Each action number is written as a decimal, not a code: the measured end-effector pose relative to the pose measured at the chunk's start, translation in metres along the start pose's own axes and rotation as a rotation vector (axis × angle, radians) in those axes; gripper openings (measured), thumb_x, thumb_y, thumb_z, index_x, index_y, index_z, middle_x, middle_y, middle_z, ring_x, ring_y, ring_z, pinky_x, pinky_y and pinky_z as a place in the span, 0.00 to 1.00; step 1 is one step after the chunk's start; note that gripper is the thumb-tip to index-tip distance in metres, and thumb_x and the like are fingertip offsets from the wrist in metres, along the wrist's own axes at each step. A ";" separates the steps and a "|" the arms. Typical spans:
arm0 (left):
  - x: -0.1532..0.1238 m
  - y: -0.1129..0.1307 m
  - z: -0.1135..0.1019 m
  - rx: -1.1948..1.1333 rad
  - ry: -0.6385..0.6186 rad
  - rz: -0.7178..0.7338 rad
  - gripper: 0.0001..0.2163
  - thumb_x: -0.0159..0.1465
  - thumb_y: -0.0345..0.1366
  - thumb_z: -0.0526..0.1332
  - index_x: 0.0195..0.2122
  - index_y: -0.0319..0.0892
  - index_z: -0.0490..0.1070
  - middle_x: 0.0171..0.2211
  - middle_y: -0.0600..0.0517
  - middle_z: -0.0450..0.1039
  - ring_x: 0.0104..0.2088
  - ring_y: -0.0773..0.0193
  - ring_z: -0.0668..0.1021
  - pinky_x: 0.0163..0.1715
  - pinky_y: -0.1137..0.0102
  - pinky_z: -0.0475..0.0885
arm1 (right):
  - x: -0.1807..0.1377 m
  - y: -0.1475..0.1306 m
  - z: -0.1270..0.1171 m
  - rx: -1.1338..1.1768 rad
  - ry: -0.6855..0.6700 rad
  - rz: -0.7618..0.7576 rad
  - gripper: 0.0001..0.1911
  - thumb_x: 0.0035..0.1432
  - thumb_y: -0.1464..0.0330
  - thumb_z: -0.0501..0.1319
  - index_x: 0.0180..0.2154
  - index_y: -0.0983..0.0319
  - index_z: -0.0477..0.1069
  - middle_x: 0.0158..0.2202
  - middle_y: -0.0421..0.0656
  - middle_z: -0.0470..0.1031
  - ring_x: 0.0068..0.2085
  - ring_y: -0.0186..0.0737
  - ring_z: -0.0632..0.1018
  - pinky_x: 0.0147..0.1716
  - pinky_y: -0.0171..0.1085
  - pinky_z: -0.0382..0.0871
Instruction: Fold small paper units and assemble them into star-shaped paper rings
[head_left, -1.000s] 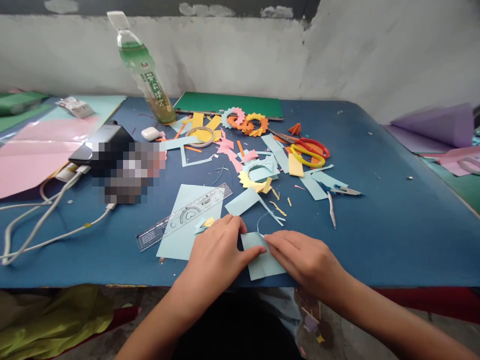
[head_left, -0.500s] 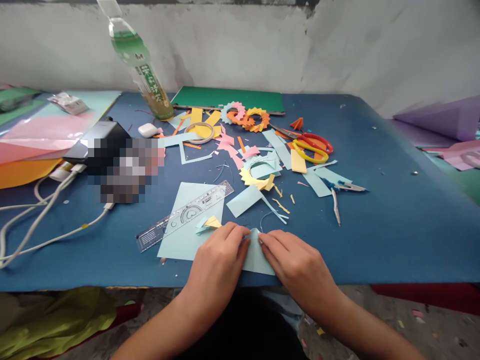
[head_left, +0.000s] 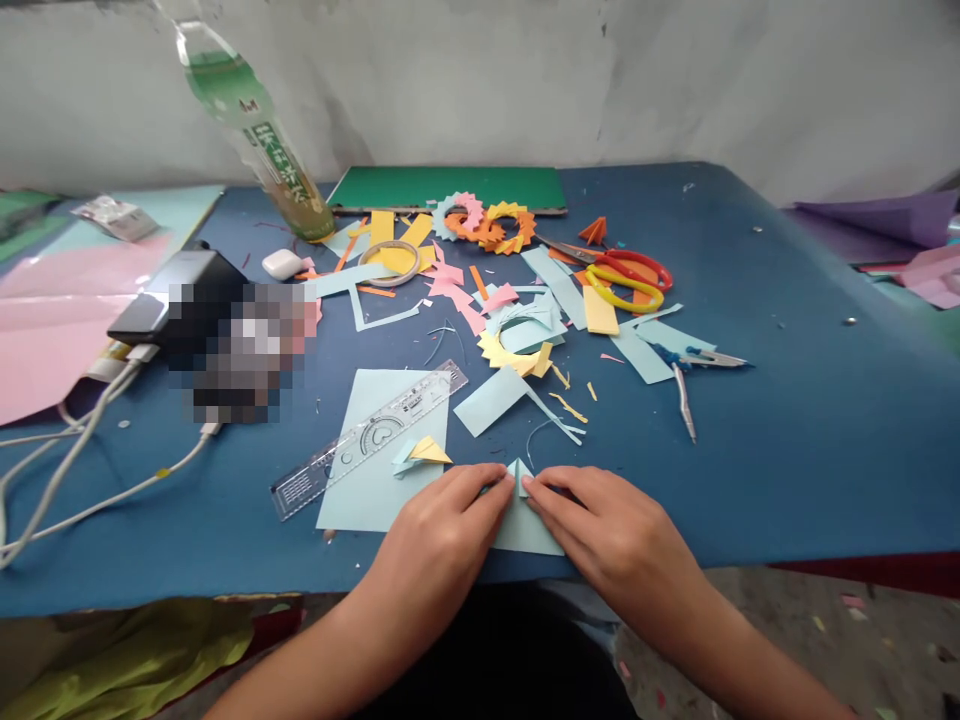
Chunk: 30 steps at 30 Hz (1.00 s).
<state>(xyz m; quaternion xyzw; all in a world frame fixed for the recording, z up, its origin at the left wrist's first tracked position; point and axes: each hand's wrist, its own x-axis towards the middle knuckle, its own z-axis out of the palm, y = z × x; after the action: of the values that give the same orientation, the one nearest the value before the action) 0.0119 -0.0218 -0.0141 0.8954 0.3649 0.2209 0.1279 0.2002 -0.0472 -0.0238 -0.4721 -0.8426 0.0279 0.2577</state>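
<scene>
A small light-blue sheet of paper (head_left: 525,530) lies at the table's front edge, its far end folded into a peak with a flap down the middle. My left hand (head_left: 454,525) pinches its left side, fingers pressed together at the fold. From the right, my right hand (head_left: 619,525) pinches the folded flap, the fingertips close to those of the left. Beside my left hand a clear plastic ruler (head_left: 382,430) rests across a larger light-blue sheet (head_left: 352,510). A small folded blue-and-yellow paper piece (head_left: 421,455) sits on that sheet. Parts of the paper are hidden under my fingers.
Red-and-yellow-handled scissors (head_left: 626,280), a compass (head_left: 690,365), a tape roll (head_left: 390,262), interlocked paper rings (head_left: 487,225) and paper scraps lie further back. A green-labelled bottle (head_left: 262,140) leans at back left. White cables (head_left: 90,430) run from a dark box (head_left: 180,290) at left.
My fingertips have moved slightly, and a folded flap now shows at the paper's peak. The whole view has shifted a little; the other things keep their places.
</scene>
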 end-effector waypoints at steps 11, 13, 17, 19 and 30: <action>0.007 -0.001 -0.002 0.042 -0.075 0.088 0.11 0.66 0.27 0.49 0.42 0.32 0.70 0.41 0.41 0.74 0.39 0.59 0.76 0.39 0.64 0.78 | 0.002 0.003 -0.001 0.026 -0.005 -0.063 0.14 0.63 0.74 0.50 0.42 0.68 0.74 0.41 0.50 0.77 0.39 0.42 0.77 0.37 0.40 0.73; 0.007 -0.002 -0.005 0.034 -0.097 0.119 0.12 0.67 0.26 0.48 0.43 0.31 0.70 0.42 0.40 0.73 0.40 0.59 0.76 0.40 0.64 0.77 | 0.002 0.005 -0.001 0.035 -0.027 -0.107 0.14 0.63 0.75 0.50 0.44 0.68 0.73 0.43 0.51 0.76 0.41 0.42 0.76 0.39 0.40 0.74; 0.007 -0.003 -0.008 0.016 -0.122 0.143 0.13 0.67 0.26 0.46 0.43 0.29 0.70 0.41 0.40 0.73 0.41 0.58 0.76 0.41 0.64 0.77 | 0.003 0.007 -0.003 0.035 -0.042 -0.145 0.15 0.63 0.76 0.50 0.44 0.70 0.73 0.44 0.50 0.77 0.41 0.42 0.77 0.40 0.41 0.75; 0.007 -0.004 -0.009 0.010 -0.153 0.134 0.12 0.67 0.26 0.47 0.44 0.30 0.69 0.42 0.40 0.73 0.41 0.59 0.76 0.41 0.64 0.77 | 0.003 0.007 -0.003 0.034 -0.050 -0.143 0.15 0.63 0.76 0.50 0.44 0.69 0.73 0.44 0.50 0.77 0.41 0.43 0.77 0.40 0.41 0.75; -0.002 -0.010 -0.003 0.138 -0.206 0.213 0.13 0.65 0.27 0.52 0.50 0.31 0.67 0.52 0.42 0.69 0.47 0.58 0.74 0.48 0.63 0.74 | 0.001 0.006 -0.002 -0.015 -0.068 -0.148 0.15 0.62 0.76 0.51 0.45 0.70 0.72 0.45 0.51 0.76 0.42 0.44 0.76 0.41 0.42 0.75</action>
<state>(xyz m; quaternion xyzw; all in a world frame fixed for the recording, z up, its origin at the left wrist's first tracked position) 0.0035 -0.0158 -0.0156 0.9536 0.2671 0.1148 0.0786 0.2051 -0.0438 -0.0236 -0.4091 -0.8837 0.0184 0.2267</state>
